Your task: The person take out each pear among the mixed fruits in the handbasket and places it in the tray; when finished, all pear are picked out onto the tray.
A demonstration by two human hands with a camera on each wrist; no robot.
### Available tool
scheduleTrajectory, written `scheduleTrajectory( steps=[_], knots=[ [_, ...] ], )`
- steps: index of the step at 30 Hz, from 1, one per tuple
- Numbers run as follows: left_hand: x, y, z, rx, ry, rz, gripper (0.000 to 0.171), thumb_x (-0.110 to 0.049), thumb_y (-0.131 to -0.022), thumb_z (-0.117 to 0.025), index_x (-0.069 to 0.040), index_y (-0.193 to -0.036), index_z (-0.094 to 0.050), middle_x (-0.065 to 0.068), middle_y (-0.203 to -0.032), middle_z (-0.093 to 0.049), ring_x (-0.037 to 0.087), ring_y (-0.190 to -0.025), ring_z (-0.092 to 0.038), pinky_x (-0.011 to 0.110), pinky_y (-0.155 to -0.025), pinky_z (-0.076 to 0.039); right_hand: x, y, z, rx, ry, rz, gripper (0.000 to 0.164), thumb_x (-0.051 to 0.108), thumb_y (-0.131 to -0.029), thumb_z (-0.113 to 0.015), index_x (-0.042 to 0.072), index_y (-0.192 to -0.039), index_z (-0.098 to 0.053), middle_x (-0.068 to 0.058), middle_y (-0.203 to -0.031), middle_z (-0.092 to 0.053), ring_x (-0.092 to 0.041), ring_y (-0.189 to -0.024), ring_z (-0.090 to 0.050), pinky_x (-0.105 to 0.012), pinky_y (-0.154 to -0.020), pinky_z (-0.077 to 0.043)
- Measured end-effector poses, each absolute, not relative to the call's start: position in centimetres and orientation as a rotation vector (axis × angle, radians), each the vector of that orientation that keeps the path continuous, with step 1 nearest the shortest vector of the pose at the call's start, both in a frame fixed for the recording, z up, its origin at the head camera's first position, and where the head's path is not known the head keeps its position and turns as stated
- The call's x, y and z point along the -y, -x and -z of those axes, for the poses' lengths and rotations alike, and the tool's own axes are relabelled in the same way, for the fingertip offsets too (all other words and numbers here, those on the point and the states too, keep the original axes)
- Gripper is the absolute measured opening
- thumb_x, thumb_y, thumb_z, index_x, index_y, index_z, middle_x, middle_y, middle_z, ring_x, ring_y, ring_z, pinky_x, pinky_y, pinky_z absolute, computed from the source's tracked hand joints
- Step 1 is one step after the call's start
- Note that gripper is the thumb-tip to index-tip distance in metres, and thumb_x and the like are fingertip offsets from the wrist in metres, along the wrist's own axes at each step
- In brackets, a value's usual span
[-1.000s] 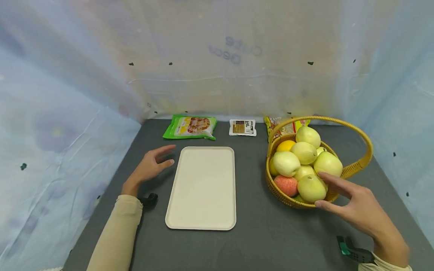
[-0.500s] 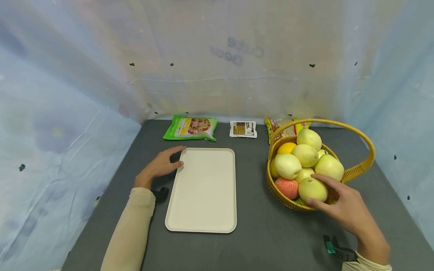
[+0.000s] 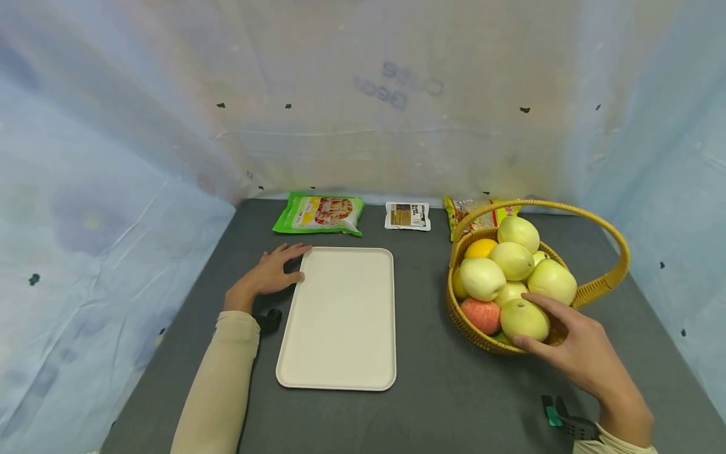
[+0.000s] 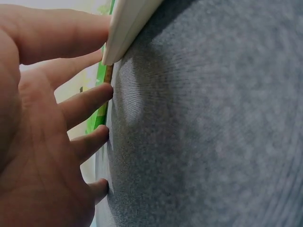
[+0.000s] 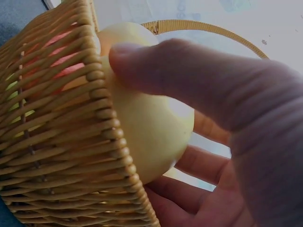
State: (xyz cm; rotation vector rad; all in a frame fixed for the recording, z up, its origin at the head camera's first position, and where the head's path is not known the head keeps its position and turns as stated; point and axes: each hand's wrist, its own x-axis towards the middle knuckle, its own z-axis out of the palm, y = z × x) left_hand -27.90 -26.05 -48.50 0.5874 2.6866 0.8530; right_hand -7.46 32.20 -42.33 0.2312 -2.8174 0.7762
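My right hand point(image 3: 587, 347) holds a yellow-green pear point(image 3: 523, 320) at the near side of a woven basket point(image 3: 466, 326). In the right wrist view the thumb presses on the pear's near face above the basket's rim point(image 5: 106, 101), with the other fingers curled behind the fruit. My left hand point(image 3: 266, 274) rests at the upper left corner of a cream rectangular tray point(image 3: 340, 321). Its thumb and index finger touch the tray's edge point(image 4: 118, 47), while the other fingers point(image 4: 87, 106) spread with their tips down at the dark table.
The basket is heaped with pale pears point(image 3: 481, 278), a red apple point(image 3: 481, 315) and an orange point(image 3: 479, 247), under a tall arched handle point(image 3: 615, 258). Along the back lie a green food bag point(image 3: 320, 213), a small white packet point(image 3: 407, 215) and a yellow bag point(image 3: 454, 211) partly behind the basket.
My left hand has moved right from beside the tray onto its edge. My right hand has shifted left and its fingers have closed round the near pear. Little differs over the last half second.
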Motion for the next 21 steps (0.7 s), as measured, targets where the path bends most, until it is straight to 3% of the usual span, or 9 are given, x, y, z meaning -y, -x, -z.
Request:
scheduleTrajectory(
  steps=[3, 6, 8, 14, 16, 21],
  knots=[
    [26.1, 27.9, 48.4, -2.679, -0.582, -0.839, 0.075, -0.03, -0.109, -0.071, -0.018, -0.174, -0.036, 0.02, -0.182, -0.022, 0.054, -0.168, -0.003, 0.082, -0.127, 0.006, -32.4, 7.3, 42.1, 2.801, -0.231, -0.815, 0.076, 0.036, -0.081, -0.1, 0.02, -0.149, -0.069, -0.02, -0.13, -0.076, 0.008, -0.102, -0.063, -0.018, -0.078, -0.053],
    [26.1, 27.8, 48.3, -2.667, -0.568, -0.835, 0.076, -0.031, -0.109, -0.07, -0.019, -0.175, -0.034, 0.02, -0.183, -0.019, 0.054, -0.168, -0.001, 0.083, -0.127, 0.007, -32.4, 7.2, 41.6, 2.775, -0.253, -0.894, 0.075, 0.03, -0.082, -0.1, 0.02, -0.15, -0.069, -0.02, -0.13, -0.076, 0.022, -0.102, -0.057, -0.006, -0.079, -0.05],
    [26.2, 27.8, 48.3, -2.655, -0.557, -0.836, 0.076, -0.032, -0.109, -0.07, -0.02, -0.175, -0.033, 0.019, -0.183, -0.017, 0.053, -0.169, 0.001, 0.083, -0.126, 0.008, -32.3, 7.2, 41.2, 2.747, -0.281, -0.947, 0.075, 0.024, -0.082, -0.1, 0.019, -0.15, -0.069, -0.015, -0.13, -0.076, 0.022, -0.103, -0.06, -0.004, -0.08, -0.051],
    [26.3, 27.8, 48.2, -2.625, -0.543, -0.837, 0.078, -0.033, -0.11, -0.069, -0.021, -0.176, -0.029, 0.018, -0.184, -0.013, 0.052, -0.169, 0.004, 0.082, -0.125, 0.012, -31.6, 7.6, 39.5, 2.648, -0.391, -1.084, 0.077, 0.005, -0.082, -0.097, 0.02, -0.151, -0.067, 0.025, -0.133, -0.066, 0.016, -0.107, -0.067, -0.005, -0.084, -0.055],
    [26.3, 27.8, 48.1, -2.621, -0.54, -0.84, 0.078, -0.032, -0.11, -0.069, -0.02, -0.176, -0.029, 0.018, -0.185, -0.013, 0.052, -0.169, 0.004, 0.082, -0.125, 0.013, -31.2, 7.9, 38.9, 2.619, -0.428, -1.12, 0.08, 0.0, -0.081, -0.096, 0.019, -0.153, -0.066, 0.026, -0.136, -0.066, 0.013, -0.107, -0.069, -0.005, -0.085, -0.055],
    [26.3, 27.6, 48.1, -2.609, -0.549, -0.87, 0.078, -0.032, -0.11, -0.069, -0.019, -0.176, -0.029, 0.019, -0.185, -0.012, 0.052, -0.169, 0.005, 0.082, -0.125, 0.015, -30.0, 8.9, 37.3, 2.566, -0.511, -1.178, 0.085, -0.007, -0.08, -0.094, 0.018, -0.155, -0.064, 0.012, -0.146, -0.066, 0.009, -0.118, -0.069, -0.006, -0.092, -0.055]
  ],
)
